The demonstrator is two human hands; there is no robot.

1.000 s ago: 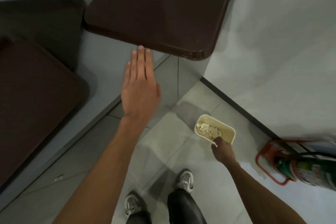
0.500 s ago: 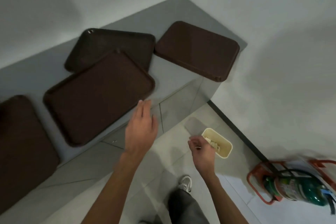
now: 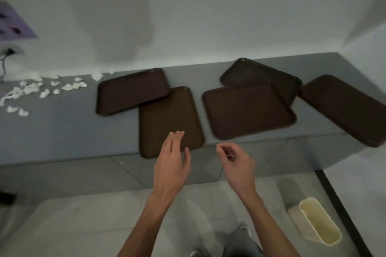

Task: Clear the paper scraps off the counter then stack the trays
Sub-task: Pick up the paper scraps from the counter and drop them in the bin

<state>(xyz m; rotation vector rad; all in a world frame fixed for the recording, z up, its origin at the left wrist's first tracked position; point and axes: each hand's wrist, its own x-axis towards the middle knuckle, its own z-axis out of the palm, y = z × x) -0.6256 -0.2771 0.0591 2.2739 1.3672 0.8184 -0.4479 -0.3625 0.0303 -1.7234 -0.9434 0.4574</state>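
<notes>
– Now, where are the paper scraps [image 3: 31,89]?
– Scattered white over the far left end of the grey counter [image 3: 62,131], from the wall towards the front edge, well apart from both hands.
– And the trays?
– Five, all dark brown, spread along the counter. The leftmost tray [image 3: 131,92] lies slanted near the wall. The second tray [image 3: 169,115] runs lengthwise to the front edge and meets the leftmost one's near right corner; which lies on top I cannot tell. Beyond a gap, the middle tray [image 3: 248,110] lies over the near part of the back tray [image 3: 261,73]. The end tray [image 3: 342,108] sits just beside those two and juts past the front edge at the right.
– The left grip?
– The left grip [image 3: 173,165] is flat, fingers straight and close together, holding nothing. Its fingertips [image 3: 179,133] lie over the near right corner of the second tray; touching or hovering, I cannot tell.
– The right grip?
– The right grip [image 3: 236,162] hangs before the counter's front face, below the gap between the second and middle trays, fingers loosely curled towards the thumb. It is blurred; a pale fleck shows at the palm, and whether anything is pinched I cannot tell.
– Anything below?
– A cream bin [image 3: 294,214] stands on the tiled floor [image 3: 83,225] at the right, well apart from both grips.
</notes>
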